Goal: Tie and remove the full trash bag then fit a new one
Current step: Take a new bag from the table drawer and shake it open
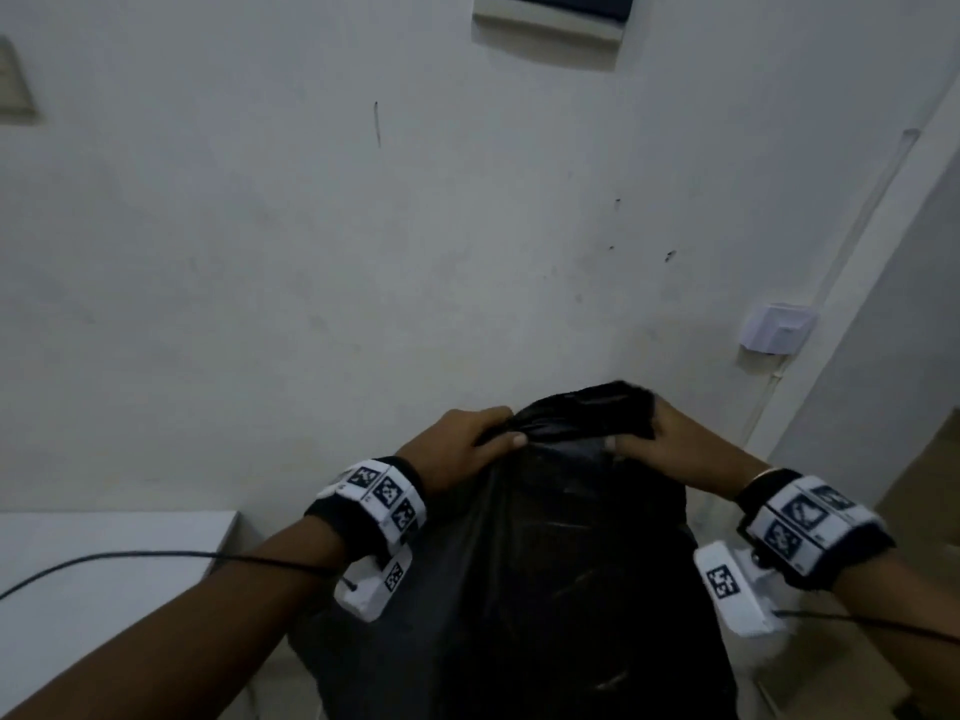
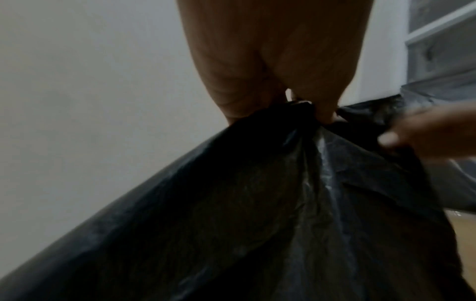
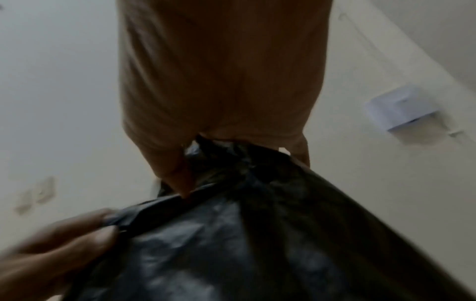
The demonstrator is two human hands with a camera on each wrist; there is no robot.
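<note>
A large black trash bag hangs in front of me, its top gathered between both hands. My left hand grips the bag's top edge on the left, thumb over the plastic. My right hand grips the top edge on the right. In the left wrist view the left hand pinches a bunched fold of the bag, and the right hand's fingers show at the right. In the right wrist view the right hand holds the bag, with the left hand's fingers at the lower left. The bin is hidden.
A pale wall stands close behind the bag. A white wall box with a conduit sits at the right. A white surface lies at the lower left. Cables run from both wrist cameras.
</note>
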